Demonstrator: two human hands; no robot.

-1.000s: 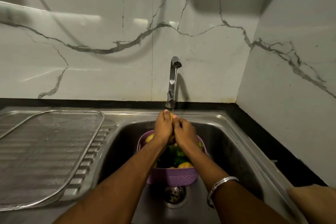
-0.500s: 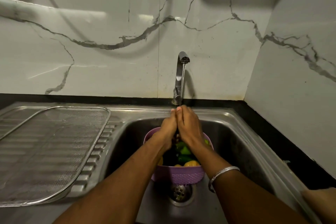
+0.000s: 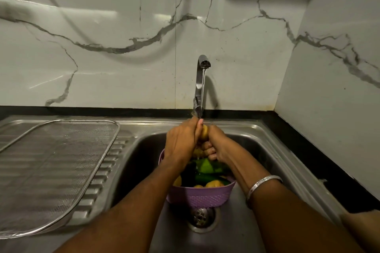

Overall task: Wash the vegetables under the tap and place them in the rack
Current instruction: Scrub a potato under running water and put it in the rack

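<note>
Vegetables (image 3: 202, 171), green and yellow ones, fill a purple basket (image 3: 200, 197) that stands in the sink (image 3: 255, 150), just above the drain (image 3: 201, 216). One yellow vegetable (image 3: 204, 132) is out of the basket and is held between both hands, directly under the tap (image 3: 200, 80). A thin stream of water (image 3: 203, 96) falls from the spout onto the top of the hands and this vegetable.

The left hand (image 3: 181, 141) is curled around the left side of the yellow vegetable, with its fingers reaching up to the water. The right hand (image 3: 218, 145) grips it from the right side and a little lower, with the fingers bent inward. The two hands touch each other, and only a small part of the vegetable shows between them, so I cannot tell its kind. On the right wrist there is a silver bangle (image 3: 261, 186).

At the left of the sink, a mesh rack (image 3: 51, 170) with a metal rim lies flat on the ribbed drainboard (image 3: 107, 160). It is well apart from the hands. Behind the sink stands a white marble wall (image 3: 123, 26) with grey veins.
</note>
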